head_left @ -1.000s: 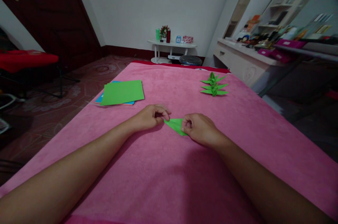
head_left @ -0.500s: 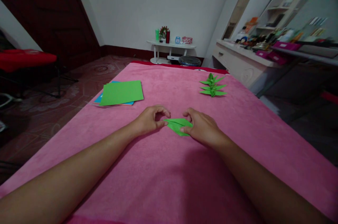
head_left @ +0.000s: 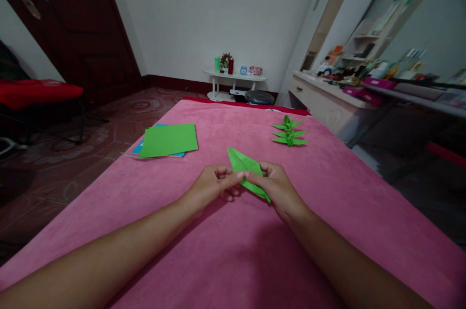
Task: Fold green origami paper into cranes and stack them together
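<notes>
A folded piece of green origami paper [head_left: 247, 165], long and pointed, is held tilted between my two hands above the pink cloth [head_left: 204, 260]. My left hand [head_left: 214, 183] pinches its near left edge, thumb on top and fingers curled beneath. My right hand [head_left: 278, 185] grips its right side, the thumb laid across the front near the left thumb. The fingers behind the paper are partly hidden.
To the left lies a stack of paper sheets [head_left: 169, 140], green on top with blue beneath. Several folded green paper figures [head_left: 289, 133] stand in a row at the right. A low white table [head_left: 236, 75] stands against the wall, and a cluttered dresser [head_left: 327, 93] is on the right.
The folded paper has been lifted and turned, its left tip now pointing up and away. My left hand has moved under its edge and both thumbs have come together. The view has tilted up slightly.
</notes>
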The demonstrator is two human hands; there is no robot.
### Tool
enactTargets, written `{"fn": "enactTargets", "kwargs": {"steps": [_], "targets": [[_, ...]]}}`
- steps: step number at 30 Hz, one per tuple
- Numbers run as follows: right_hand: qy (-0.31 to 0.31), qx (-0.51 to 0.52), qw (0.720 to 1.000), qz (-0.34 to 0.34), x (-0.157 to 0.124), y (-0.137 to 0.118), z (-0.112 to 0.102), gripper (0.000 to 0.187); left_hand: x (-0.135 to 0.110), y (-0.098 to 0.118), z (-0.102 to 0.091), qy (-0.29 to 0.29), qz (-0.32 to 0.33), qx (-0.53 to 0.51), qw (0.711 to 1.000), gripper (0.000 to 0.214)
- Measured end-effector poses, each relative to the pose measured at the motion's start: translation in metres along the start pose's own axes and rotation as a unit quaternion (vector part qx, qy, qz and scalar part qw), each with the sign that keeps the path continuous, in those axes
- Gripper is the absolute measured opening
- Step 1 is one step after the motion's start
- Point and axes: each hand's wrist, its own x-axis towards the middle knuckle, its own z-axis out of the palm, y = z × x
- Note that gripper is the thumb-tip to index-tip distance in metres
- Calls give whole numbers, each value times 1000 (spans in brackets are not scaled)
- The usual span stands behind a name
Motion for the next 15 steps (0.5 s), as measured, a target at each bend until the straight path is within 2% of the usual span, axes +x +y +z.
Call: {"fn": "enactTargets", "kwargs": {"steps": [2, 6, 12, 13, 15], "targets": [[-11, 32, 999, -1, -2, 0, 3, 28, -4, 1, 5, -1, -23, -17, 1000, 38], [-40, 67, 997, 16, -3, 2, 2, 29, -3, 1, 2, 19, -7, -34, 999, 34], [-79, 75, 994, 2, -4, 4, 4, 29, -4, 3, -4, -57, -29, -1, 998, 33], [-80, 74, 994, -3, -3, 5, 5, 30, -4, 3, -4, -59, -29, 1, 998, 32], [-54, 71, 996, -16, -3, 5, 6, 33, -4, 2, -2, -26, -21, -12, 999, 32]]}}
